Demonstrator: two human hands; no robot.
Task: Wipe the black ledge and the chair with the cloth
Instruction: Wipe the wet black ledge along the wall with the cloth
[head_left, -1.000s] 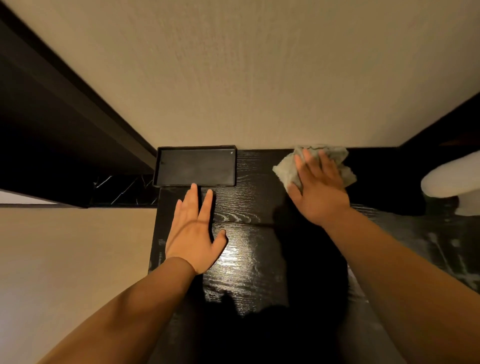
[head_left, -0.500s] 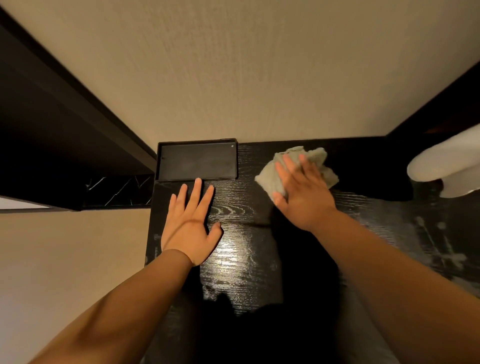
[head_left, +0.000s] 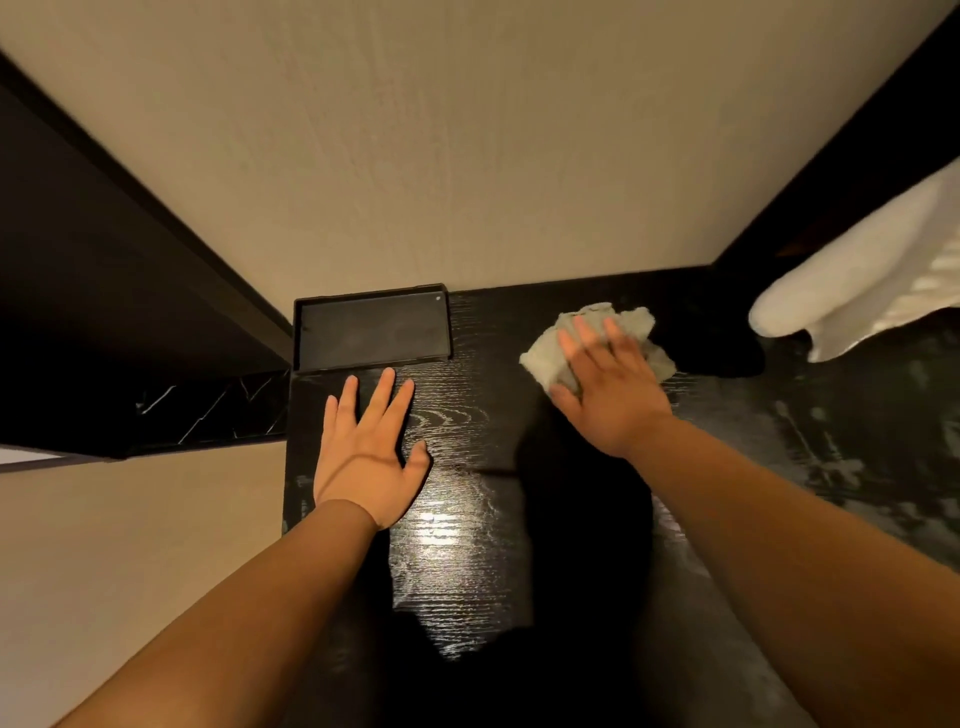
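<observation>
The black wood-grain ledge (head_left: 467, 519) runs from the wall towards me, glossy where light hits it. My right hand (head_left: 608, 389) presses a crumpled grey-green cloth (head_left: 550, 353) flat against the ledge near the wall, fingers straight and spread over it. My left hand (head_left: 369, 447) rests flat on the ledge to the left, fingers straight, holding nothing. No chair is in sight.
A shallow black tray (head_left: 371, 327) sits against the beige wall (head_left: 441, 156), just beyond my left fingertips. A white towel (head_left: 857, 291) hangs in from the right. Dusty smears mark the ledge's right part (head_left: 841, 452). A dark beam (head_left: 104, 234) slants at left.
My right hand has slid the cloth left and towards me from the wall, then a little back. The left hand has stayed flat in place.
</observation>
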